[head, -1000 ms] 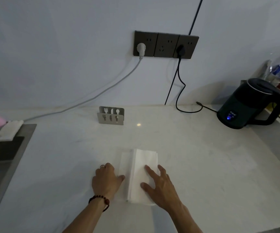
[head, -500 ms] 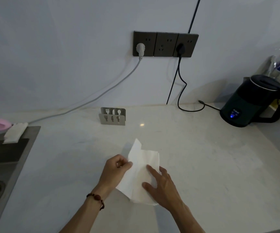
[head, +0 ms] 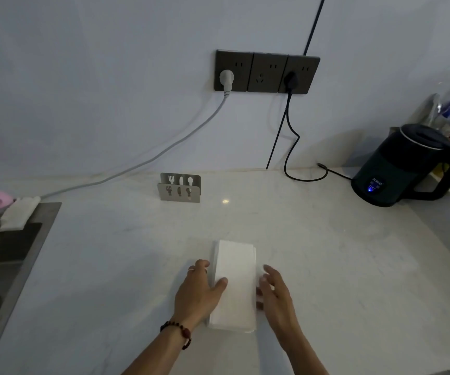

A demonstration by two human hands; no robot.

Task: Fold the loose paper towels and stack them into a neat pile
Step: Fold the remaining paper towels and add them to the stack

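From the head view, the folded paper towels (head: pixel 235 285) lie as a narrow white stack on the pale counter (head: pixel 326 266), near its front edge and between the two hands. The left hand (head: pixel 198 292) rests at the stack's left edge with its thumb laid flat on top, while the right hand (head: pixel 274 292), fingers relaxed and slightly spread, touches the right edge. A sideways squeeze could buckle the thin layers or skew the pile.
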